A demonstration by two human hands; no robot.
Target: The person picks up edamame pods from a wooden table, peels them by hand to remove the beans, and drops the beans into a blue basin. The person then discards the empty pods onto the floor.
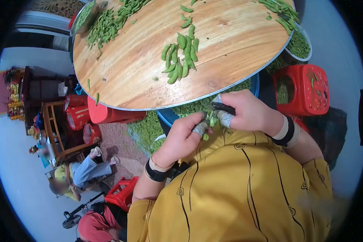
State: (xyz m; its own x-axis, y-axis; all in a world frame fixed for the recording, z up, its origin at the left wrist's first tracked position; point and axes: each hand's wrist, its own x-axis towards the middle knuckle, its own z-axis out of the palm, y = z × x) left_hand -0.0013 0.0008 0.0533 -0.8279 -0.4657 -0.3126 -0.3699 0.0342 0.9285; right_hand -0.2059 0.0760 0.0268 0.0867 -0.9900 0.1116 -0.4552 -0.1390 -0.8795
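My left hand [185, 131] is closed around a green soybean pod [206, 137], its thumb and a wrapped fingertip pinching it. Opposite it, my right hand [248, 109] grips a small tool with a black handle [224, 107]; its working end is hidden by my fingers. Grey wrapping covers some fingertips of both hands. The two hands nearly meet over a blue basin [171, 117] of green beans, just below the table's edge. On the round wooden table [238, 52], a small pile of whole pods [181, 56] lies in front of me.
More pods [109, 26] and a bowl of beans [84, 18] are at the table's far left. A red stool [320, 90] and a white tub [306, 46] stand right. Green pods or shells [147, 131] cover the floor. Two people sit at lower left, near a red stool [123, 191].
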